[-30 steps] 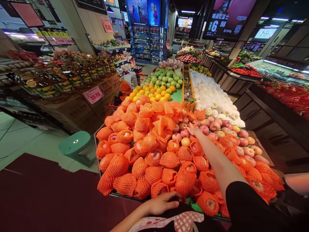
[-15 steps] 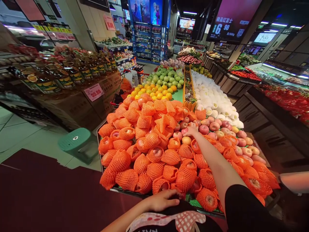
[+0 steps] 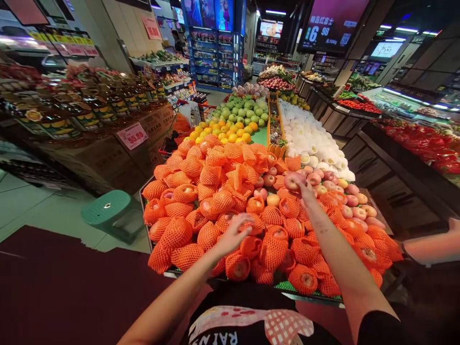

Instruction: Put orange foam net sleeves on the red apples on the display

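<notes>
My right hand [image 3: 304,187] is closed on a bare pinkish apple [image 3: 293,181], held just above the bare apples at the right of the stand. Over the near part of the pile, my left hand [image 3: 235,232] hovers with its fingers apart and nothing in it. Beneath and around it lie several apples in orange foam nets [image 3: 273,249]. Loose unwrapped apples [image 3: 354,201] lie to the right of my right hand. A yellowish apple [image 3: 273,200] shows among the netted ones below and left of that hand.
Behind the apples are oranges [image 3: 230,132], green fruit [image 3: 244,110] and white-netted fruit [image 3: 312,139], with an orange divider [image 3: 276,151] between. A green stool [image 3: 108,211] stands at left, near bottles on boxes [image 3: 64,124]. Part of another person's arm [image 3: 431,247] shows at right.
My right hand has lifted an apple out of the bare ones and moved slightly right. My left hand has risen from the stand's front edge to above the netted apples.
</notes>
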A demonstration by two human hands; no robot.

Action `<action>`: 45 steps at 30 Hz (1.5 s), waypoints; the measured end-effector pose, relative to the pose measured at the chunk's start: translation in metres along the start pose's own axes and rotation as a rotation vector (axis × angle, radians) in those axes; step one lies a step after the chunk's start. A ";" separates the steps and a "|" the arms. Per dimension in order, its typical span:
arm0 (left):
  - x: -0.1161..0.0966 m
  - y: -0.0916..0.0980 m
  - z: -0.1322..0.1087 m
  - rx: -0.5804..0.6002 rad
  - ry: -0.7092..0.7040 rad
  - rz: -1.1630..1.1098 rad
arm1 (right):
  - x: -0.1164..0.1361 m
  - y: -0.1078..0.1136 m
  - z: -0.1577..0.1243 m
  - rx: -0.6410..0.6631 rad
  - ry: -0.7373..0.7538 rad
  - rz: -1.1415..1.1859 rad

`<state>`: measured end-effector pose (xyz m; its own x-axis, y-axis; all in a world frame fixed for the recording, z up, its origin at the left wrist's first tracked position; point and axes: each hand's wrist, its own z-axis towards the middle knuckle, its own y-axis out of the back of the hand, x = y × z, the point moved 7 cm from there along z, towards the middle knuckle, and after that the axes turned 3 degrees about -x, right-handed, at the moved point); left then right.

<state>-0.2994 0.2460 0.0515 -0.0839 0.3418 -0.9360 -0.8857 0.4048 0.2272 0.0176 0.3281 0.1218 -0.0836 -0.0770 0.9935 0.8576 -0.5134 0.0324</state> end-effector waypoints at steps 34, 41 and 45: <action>-0.070 0.001 -0.052 -0.910 -0.126 0.323 | -0.024 -0.025 -0.134 0.703 0.539 -0.839; -0.058 -0.023 -0.103 -0.974 0.159 -0.018 | -0.046 -0.052 -0.145 0.940 0.476 -0.714; -0.043 -0.064 -0.109 -0.657 0.300 -0.529 | -0.015 -0.025 -0.160 0.862 0.256 -0.296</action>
<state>-0.2893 0.1127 0.0484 0.3751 -0.0250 -0.9266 -0.9175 -0.1527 -0.3673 -0.0835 0.2051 0.0884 -0.3790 -0.2828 0.8811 0.8546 0.2584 0.4505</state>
